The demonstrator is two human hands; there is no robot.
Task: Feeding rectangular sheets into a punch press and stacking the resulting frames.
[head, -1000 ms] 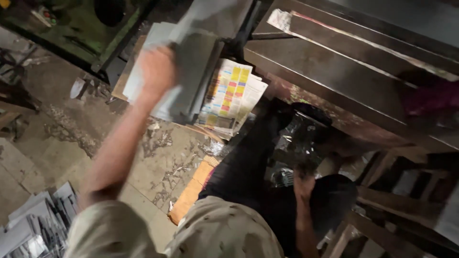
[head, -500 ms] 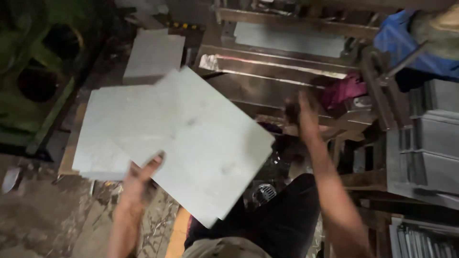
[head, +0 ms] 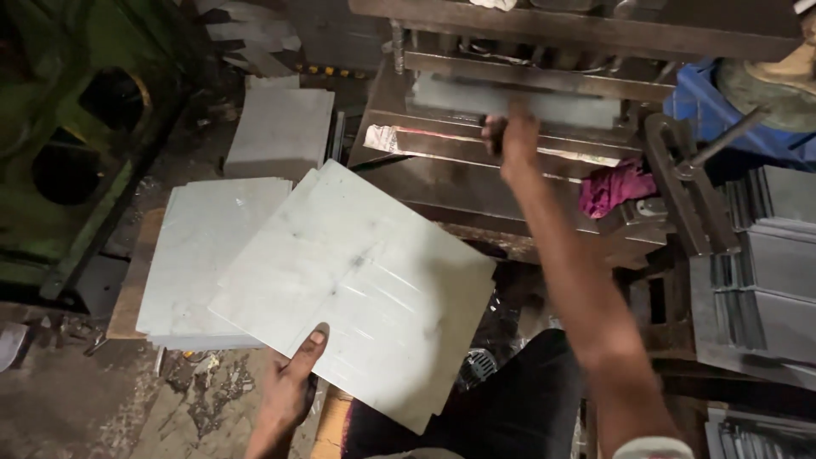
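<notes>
A flat grey square metal sheet (head: 357, 289) is gripped at its near edge by the left hand (head: 293, 387); beyond the sheet, the right hand (head: 510, 140) is closed on a grey formed strip (head: 518, 104) in the dark steel press (head: 510, 183).

Pretty cramped in here, not much room to move

The big metal sheet (head: 357, 289) in the left hand (head: 289, 391) covers most of the middle gap and overlaps the sheet stack (head: 204, 255) beside it. The right hand (head: 510, 140) is squeezed into the narrow press slot (head: 510, 102), with the pink rag (head: 616, 187) and clamp (head: 688, 187) crowding its right. Only loose room is the dirty floor (head: 76, 399) lower left.
</notes>
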